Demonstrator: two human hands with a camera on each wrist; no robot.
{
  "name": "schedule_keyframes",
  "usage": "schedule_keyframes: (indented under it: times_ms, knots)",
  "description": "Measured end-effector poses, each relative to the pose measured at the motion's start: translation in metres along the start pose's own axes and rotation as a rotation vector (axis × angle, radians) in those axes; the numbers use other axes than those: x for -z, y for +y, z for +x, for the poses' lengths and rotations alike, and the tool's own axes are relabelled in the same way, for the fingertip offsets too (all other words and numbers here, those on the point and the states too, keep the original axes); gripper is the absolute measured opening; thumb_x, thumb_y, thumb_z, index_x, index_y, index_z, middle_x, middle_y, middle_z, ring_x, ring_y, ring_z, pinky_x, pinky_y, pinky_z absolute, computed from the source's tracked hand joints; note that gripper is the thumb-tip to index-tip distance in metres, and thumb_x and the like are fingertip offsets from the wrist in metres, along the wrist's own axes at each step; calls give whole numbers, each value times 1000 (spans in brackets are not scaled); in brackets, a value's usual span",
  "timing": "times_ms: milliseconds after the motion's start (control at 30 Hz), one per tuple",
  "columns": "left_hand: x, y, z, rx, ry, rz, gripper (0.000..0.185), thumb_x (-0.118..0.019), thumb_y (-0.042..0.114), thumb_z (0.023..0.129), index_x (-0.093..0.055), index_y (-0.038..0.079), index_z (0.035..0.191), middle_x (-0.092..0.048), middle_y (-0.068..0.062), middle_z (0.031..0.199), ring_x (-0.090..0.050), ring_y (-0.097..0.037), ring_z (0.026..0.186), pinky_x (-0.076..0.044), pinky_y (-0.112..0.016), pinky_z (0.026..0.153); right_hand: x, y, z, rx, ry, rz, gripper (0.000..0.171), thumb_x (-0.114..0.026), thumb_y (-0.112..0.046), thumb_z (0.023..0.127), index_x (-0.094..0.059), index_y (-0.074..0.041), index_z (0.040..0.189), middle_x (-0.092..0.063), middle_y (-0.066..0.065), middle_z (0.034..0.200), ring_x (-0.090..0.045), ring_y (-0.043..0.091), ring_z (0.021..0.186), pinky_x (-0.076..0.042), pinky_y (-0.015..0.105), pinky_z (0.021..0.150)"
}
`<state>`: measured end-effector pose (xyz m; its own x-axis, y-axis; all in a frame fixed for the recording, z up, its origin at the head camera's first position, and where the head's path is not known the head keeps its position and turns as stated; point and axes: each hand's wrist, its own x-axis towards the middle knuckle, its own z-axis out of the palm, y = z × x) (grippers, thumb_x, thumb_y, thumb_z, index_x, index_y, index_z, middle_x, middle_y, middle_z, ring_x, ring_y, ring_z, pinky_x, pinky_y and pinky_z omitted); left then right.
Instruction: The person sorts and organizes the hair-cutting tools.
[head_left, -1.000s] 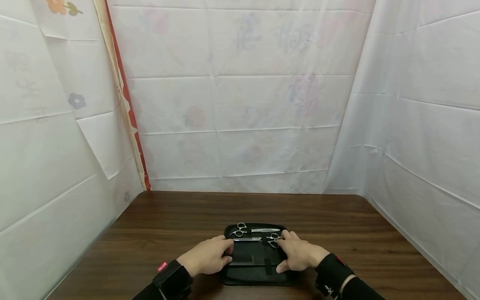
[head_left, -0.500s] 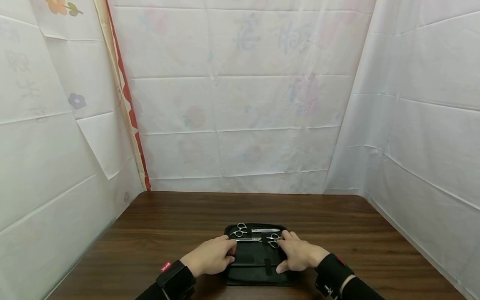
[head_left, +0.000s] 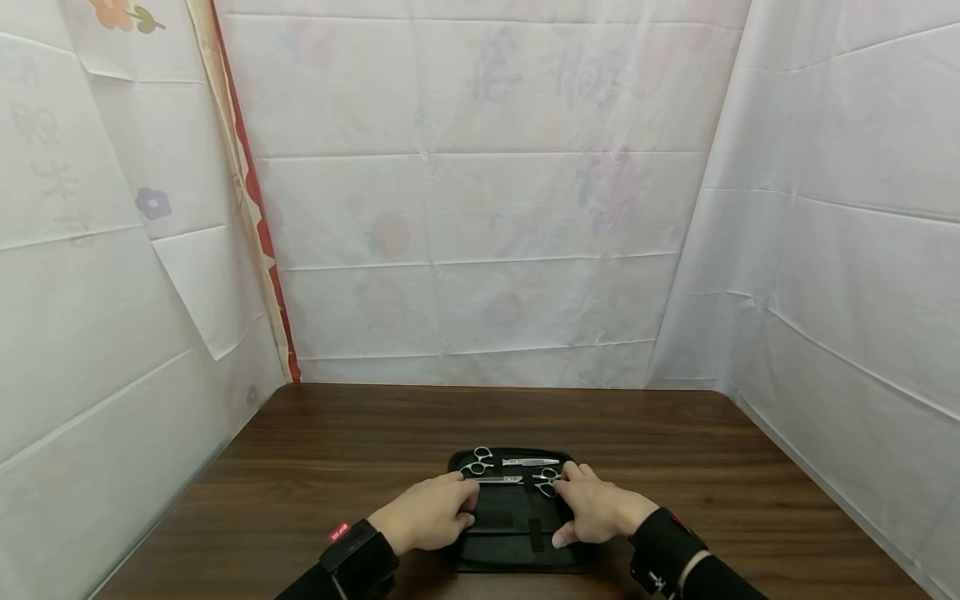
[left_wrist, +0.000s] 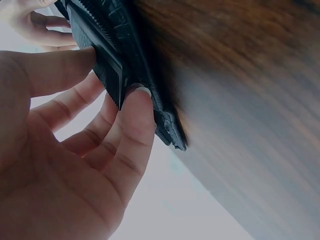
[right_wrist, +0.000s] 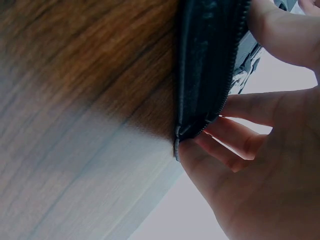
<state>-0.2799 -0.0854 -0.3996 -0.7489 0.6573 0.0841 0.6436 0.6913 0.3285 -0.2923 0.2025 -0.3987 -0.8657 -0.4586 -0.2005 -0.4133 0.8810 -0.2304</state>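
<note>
A black zip-edged case [head_left: 517, 550] lies opened out on the table. Two pairs of silver scissors [head_left: 531, 461] sit in its far part, pointing opposite ways, the nearer pair with its finger rings [head_left: 546, 483] at the right. My left hand [head_left: 431, 510] is at the case's left side; in the left wrist view its thumb and fingers pinch a black comb [left_wrist: 110, 67] with fine teeth, one fingertip close to the case's edge. My right hand [head_left: 600, 507] grips the case's right edge, thumb toward me and fingers by the scissors' rings. The comb's far end is hidden.
The brown wooden table [head_left: 360, 433] extends around the case on every side. White cloth [head_left: 480, 208] hangs behind the table and along its left and right sides. A black strap [head_left: 535, 533] crosses the near part of the case.
My left hand has slid slightly to the right with the comb, over the case's left side. The right hand, the case and the scissors have stayed in place.
</note>
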Motion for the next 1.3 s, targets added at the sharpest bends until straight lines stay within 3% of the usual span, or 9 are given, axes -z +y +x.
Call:
schedule_keyframes:
  times_ms: [433, 1300]
  knots:
    - [-2, 2, 3, -25, 18, 53, 18, -70, 15, 96, -54, 20, 88, -44, 9, 82, -41, -6, 68, -39, -26, 61, 0, 0, 0, 6, 3, -3, 73, -81, -44, 85, -57, -2, 141, -44, 3, 123, -41, 20, 108, -46, 40, 85]
    - [-2, 10, 13, 4, -20, 71, 21, -72, 15, 95, -54, 20, 85, -45, 9, 79, -42, -8, 69, -38, -27, 64, 0, -1, -1, 5, 14, -3, 74, -82, -43, 84, -57, -2, 140, -44, 3, 122, -41, 21, 107, -47, 41, 87]
